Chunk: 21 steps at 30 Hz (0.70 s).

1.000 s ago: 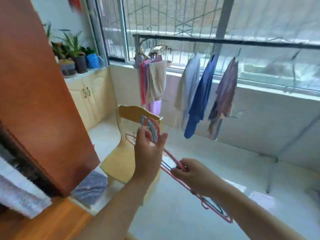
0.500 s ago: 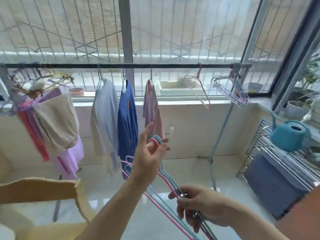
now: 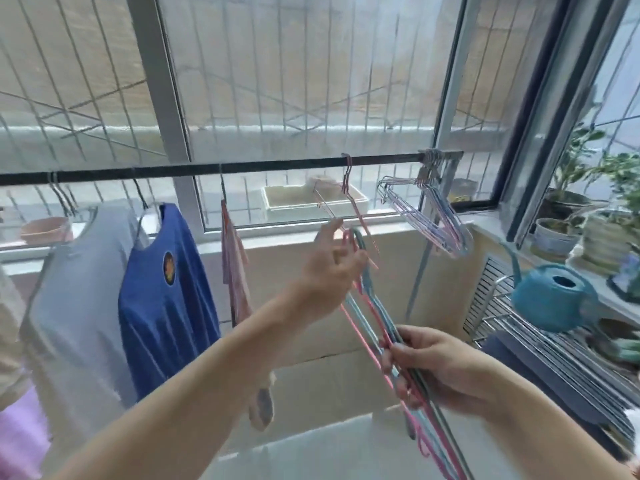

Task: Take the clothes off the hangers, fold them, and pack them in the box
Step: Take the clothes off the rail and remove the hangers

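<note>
I hold a bundle of empty pink and blue wire hangers. My left hand pinches their hooks at the top, and my right hand grips the lower bars. Above runs a black clothes rail. On it hang a grey shirt, a blue shirt with a round badge and a pink garment, all left of my hands. A single pink hanger hangs empty just above my left hand, and a cluster of empty hangers sits at the rail's right end.
A teal watering can stands on a wire rack at the right, with potted plants on the sill behind. A white tray sits outside the window. Pale and lilac cloth hangs at the far left.
My view has swung right and up from the chair toward the rail. Both hands have carried the hanger bundle rightward and upward, closer to the single pink hanger.
</note>
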{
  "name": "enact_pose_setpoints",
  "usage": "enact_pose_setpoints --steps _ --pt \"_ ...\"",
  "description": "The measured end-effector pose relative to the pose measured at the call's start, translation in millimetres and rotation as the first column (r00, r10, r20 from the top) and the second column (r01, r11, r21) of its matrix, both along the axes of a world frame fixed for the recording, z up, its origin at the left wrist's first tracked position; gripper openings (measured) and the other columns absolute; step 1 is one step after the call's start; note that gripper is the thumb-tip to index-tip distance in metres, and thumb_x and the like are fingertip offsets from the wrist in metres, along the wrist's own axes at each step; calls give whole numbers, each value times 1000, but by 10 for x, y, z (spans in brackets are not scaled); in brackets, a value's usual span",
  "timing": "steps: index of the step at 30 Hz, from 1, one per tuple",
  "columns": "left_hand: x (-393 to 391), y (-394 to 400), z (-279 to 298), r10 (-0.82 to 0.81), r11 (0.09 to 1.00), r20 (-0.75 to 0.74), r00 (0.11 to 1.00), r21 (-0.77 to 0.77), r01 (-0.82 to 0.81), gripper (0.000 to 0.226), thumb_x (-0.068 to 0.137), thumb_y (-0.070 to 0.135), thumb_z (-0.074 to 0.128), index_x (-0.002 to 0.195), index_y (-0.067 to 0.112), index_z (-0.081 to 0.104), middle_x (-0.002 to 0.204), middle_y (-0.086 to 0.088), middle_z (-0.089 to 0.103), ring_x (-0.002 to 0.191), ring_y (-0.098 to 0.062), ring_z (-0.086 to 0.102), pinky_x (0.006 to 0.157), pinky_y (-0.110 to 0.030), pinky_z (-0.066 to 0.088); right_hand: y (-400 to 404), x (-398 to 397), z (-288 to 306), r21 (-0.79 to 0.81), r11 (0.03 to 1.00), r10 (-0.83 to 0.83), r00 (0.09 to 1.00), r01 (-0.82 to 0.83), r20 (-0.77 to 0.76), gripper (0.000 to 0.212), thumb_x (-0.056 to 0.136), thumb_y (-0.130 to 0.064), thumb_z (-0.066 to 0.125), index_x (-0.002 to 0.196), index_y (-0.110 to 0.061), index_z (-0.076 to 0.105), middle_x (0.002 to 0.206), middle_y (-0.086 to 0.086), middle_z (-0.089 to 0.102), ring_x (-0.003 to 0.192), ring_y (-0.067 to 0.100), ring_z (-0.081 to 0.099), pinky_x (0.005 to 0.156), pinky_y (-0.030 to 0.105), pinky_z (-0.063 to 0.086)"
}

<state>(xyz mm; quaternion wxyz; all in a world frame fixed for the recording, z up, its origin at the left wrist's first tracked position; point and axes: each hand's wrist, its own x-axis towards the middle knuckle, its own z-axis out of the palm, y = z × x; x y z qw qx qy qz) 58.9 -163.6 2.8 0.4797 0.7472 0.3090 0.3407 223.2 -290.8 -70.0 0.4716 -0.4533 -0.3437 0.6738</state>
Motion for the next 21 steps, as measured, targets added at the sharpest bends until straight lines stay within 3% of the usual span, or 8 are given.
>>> enact_pose_setpoints --steps 3,6,9,13,16,21 --pt "-249 528 -156 275 961 -143 951 46 -271 55 102 26 59 151 29 36 129 1 54 110 -14 57 67 -14 44 764 194 126 16 1000 -21 998 20 59 22 90 -5 57 110 -1 54 84 16 61 56 23 61 47 30 53" --pt "-534 983 -166 498 864 -175 849 21 -502 37 101 17 57 137 24 51 121 1 61 98 -7 60 80 -23 50 1564 364 355 48 999 -20 999 18 41 10 96 -2 51 105 2 53 81 15 65 55 20 62 47 28 54" --pt "-775 1223 -223 614 784 -222 757 58 -618 25 100 17 59 122 29 58 112 10 64 94 3 57 77 -21 45 2297 458 579 98 995 -32 998 26 56 11 102 -2 47 108 4 54 79 15 70 56 21 66 49 29 57" --pt "-923 1355 -341 657 731 -333 676 63 -679 21 101 21 58 119 33 59 111 14 62 102 -5 59 72 -23 45 2958 420 773 202 979 -9 997 -6 73 13 101 -7 51 108 4 56 83 14 70 59 21 67 53 28 57" --pt "-960 1435 -401 638 738 -380 670 54 -673 19 102 23 57 117 35 60 113 16 62 108 -6 59 74 -18 44 3265 372 794 229 973 1 997 -20 82 20 101 -8 52 113 8 56 88 16 69 63 22 67 56 28 57" --pt "-1003 1541 -476 582 776 -413 701 24 -631 19 103 26 57 117 37 61 112 20 62 102 -4 60 74 -17 48 3540 295 630 158 987 -5 995 -10 96 18 102 -7 52 114 6 56 98 18 68 66 22 68 58 31 58"
